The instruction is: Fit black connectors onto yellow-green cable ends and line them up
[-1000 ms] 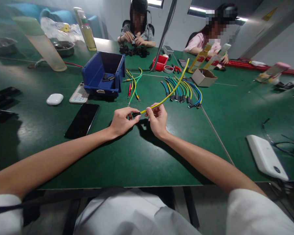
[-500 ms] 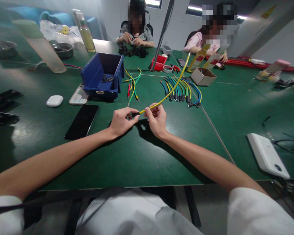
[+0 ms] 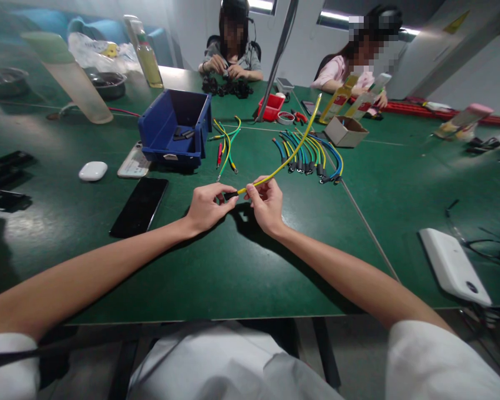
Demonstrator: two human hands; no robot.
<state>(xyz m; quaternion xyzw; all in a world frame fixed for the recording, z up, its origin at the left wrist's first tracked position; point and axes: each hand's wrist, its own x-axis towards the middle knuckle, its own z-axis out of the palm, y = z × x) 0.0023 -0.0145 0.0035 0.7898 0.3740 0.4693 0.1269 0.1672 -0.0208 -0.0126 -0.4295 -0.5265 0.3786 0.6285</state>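
Observation:
Both my hands meet over the middle of the green table (image 3: 216,278). My left hand (image 3: 207,206) pinches a small black sleeve (image 3: 231,195) at the near end of a yellow wire (image 3: 291,155). My right hand (image 3: 266,204) pinches the same wire just beside the sleeve. The wire arches up and away to the right, its far end in the air. Behind it lies a fan of blue, yellow and green wires (image 3: 310,155) with black ends. A smaller bunch of yellow, green and red wires (image 3: 227,145) lies to the left of that.
A blue bin (image 3: 175,128) stands behind my left hand, a black phone (image 3: 140,205) and a white case (image 3: 93,170) to its left. A white power bank (image 3: 454,265) lies at the right. Two people sit across the table, beside a cardboard box (image 3: 345,132) and a red tray (image 3: 271,106).

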